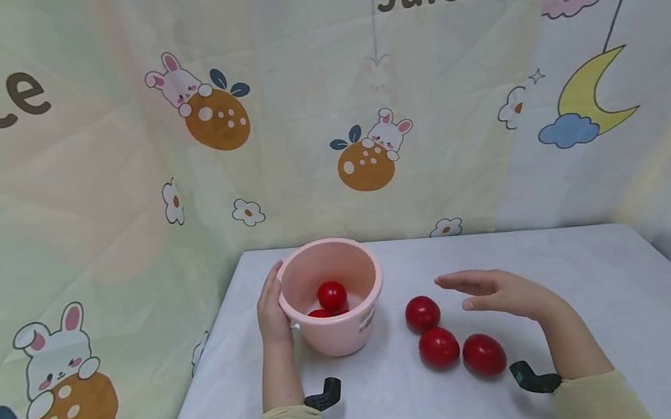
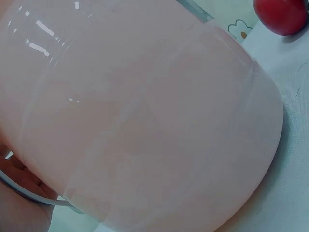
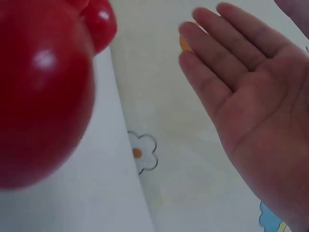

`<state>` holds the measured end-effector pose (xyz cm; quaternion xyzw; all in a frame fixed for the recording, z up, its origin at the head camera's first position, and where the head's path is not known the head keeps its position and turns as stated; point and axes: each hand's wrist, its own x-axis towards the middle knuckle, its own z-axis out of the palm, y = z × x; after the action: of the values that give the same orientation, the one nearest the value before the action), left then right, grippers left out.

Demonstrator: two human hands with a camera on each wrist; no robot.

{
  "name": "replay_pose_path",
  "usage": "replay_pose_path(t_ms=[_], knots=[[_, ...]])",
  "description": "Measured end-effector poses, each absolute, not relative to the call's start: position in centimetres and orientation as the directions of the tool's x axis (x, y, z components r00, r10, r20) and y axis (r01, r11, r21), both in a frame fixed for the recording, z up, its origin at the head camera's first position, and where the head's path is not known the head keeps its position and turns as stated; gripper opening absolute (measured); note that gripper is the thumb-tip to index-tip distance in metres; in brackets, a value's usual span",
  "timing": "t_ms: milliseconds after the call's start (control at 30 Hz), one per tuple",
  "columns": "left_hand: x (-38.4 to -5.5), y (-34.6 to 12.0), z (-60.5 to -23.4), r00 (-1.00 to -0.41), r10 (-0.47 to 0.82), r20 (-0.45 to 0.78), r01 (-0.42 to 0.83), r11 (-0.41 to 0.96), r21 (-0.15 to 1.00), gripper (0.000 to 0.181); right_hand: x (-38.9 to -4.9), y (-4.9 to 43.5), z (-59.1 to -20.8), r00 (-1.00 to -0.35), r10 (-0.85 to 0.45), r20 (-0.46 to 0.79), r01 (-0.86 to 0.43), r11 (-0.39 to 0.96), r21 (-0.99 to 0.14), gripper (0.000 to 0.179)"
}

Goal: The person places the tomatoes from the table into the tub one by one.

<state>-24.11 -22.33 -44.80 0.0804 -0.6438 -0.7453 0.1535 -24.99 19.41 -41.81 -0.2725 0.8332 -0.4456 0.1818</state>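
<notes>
Three red balls (image 1: 439,348) sit bunched to the right of the pink bucket (image 1: 328,339), and from my end I count at least two more inside it. I expect each loose one to be fairly light and firm, apt to slip or roll because of that glossy skin, so I would take it round its widest part with the thumb opposite the fingers, squeezing gently in case it marks. The bucket looks like thin plastic, light and slightly springy; I would brace it just under its rim. On my feed the left hand (image 1: 272,315) lies along the bucket's left side, fingers extended against it, thumb hidden from me. The right hand (image 1: 502,293) is released, fingers straight and holding nothing, to the bucket's right near the loose balls. Those balls are deep red, smooth and shiny, a touch oval; the bucket is pale pink and stands upright.
</notes>
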Motion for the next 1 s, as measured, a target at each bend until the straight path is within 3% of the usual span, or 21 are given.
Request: replay_pose_path(t_ms=[367,1000], knots=[[-24.1,-22.3,-44.9,-0.938,-0.339,0.08,0.127,-0.121,0.984,0.035,-23.9,22.6,-46.8,-0.71,-0.66,-0.244,-0.158,0.487,-0.859,0.062],[-24.1,-22.2,-44.7,-0.934,-0.347,0.082,0.131,-0.121,0.984,0.035,-23.5,23.4,-49.8,-0.724,-0.609,-0.326,-0.07,0.534,-0.843,0.063]])
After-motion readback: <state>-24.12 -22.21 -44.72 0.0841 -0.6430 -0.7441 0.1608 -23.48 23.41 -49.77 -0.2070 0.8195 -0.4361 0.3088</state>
